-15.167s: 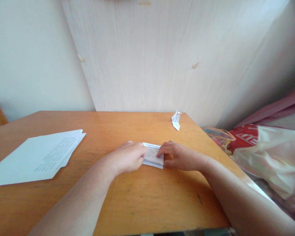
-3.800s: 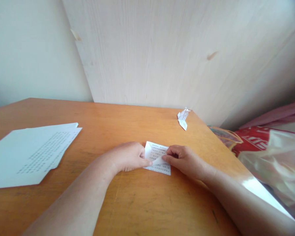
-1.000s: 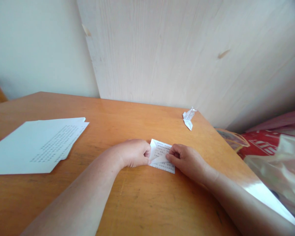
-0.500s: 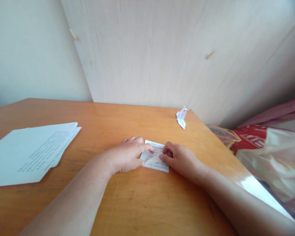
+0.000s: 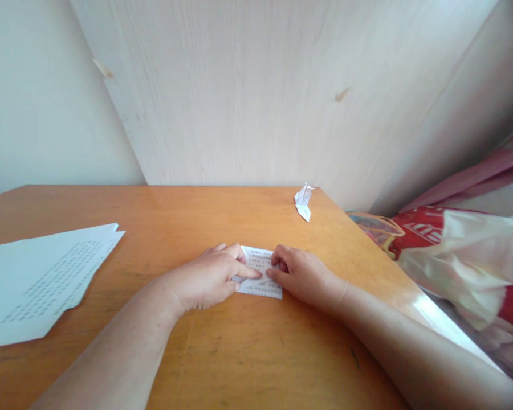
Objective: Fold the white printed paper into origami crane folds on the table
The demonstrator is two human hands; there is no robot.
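Two hands: left hand [image 5: 208,279] and right hand [image 5: 302,276] fingers pinch folded paper [image 5: 263,289], lengthwise left-right.

The table [image 5: 239,353] is orange-brown wood with a few dark scratches. The small paper [image 5: 261,287] is white with rows of tiny dark letters. The big sheets [image 5: 38,285] are white too, with grey lines of print. The little folded paper shape [image 5: 302,202] is white. The board [image 5: 260,97] is pale wood with thin streaks. The bag [image 5: 453,250] is red and milky white. The cloth [image 5: 474,173] is pink.
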